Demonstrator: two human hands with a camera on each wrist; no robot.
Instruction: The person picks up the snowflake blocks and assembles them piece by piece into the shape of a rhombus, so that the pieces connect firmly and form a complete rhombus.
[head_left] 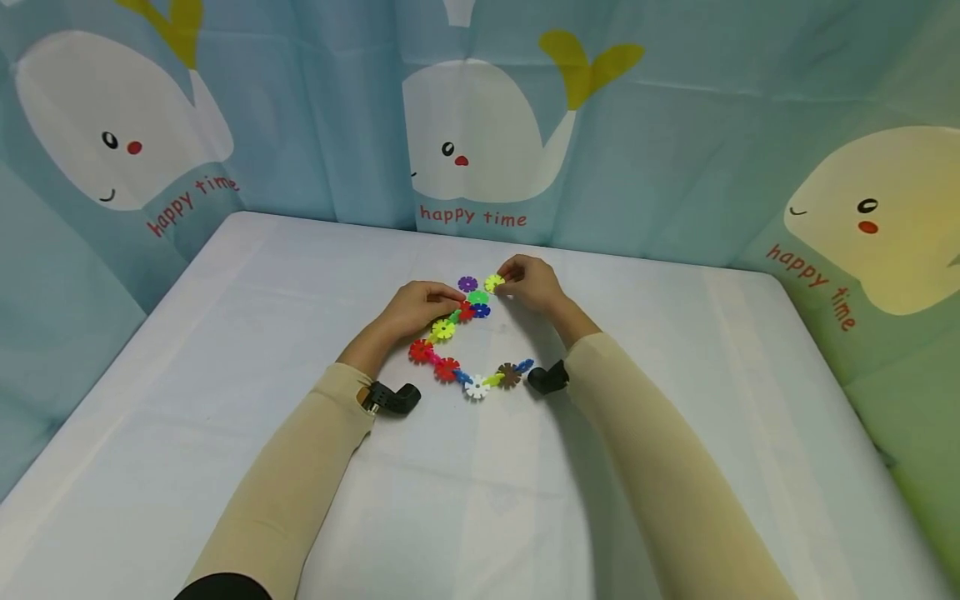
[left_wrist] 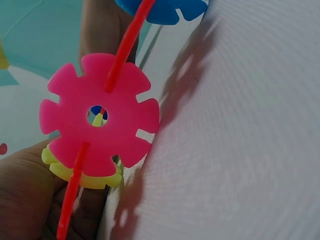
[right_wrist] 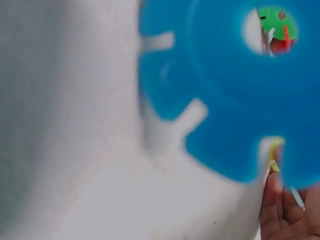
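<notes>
A chain of notched plastic flower discs, several colours slotted edge to edge, curves across the white table; a white disc point(head_left: 476, 387) sits at its near bend. My left hand point(head_left: 420, 307) holds the chain's far end by a red disc point(head_left: 466, 312), where a green disc point(head_left: 477, 297) and a dark blue disc point(head_left: 481, 311) also sit. My right hand point(head_left: 528, 282) pinches a yellow disc point(head_left: 493, 283) just right of the green one. In the left wrist view a pink disc point(left_wrist: 100, 120) covers part of that hand. A blue disc point(right_wrist: 220, 110) fills much of the right wrist view.
A purple disc point(head_left: 467, 284) lies beyond the chain, between the hands. White cloth covers the table point(head_left: 480, 500). A blue curtain point(head_left: 315, 125) with printed whales hangs behind the table's far edge.
</notes>
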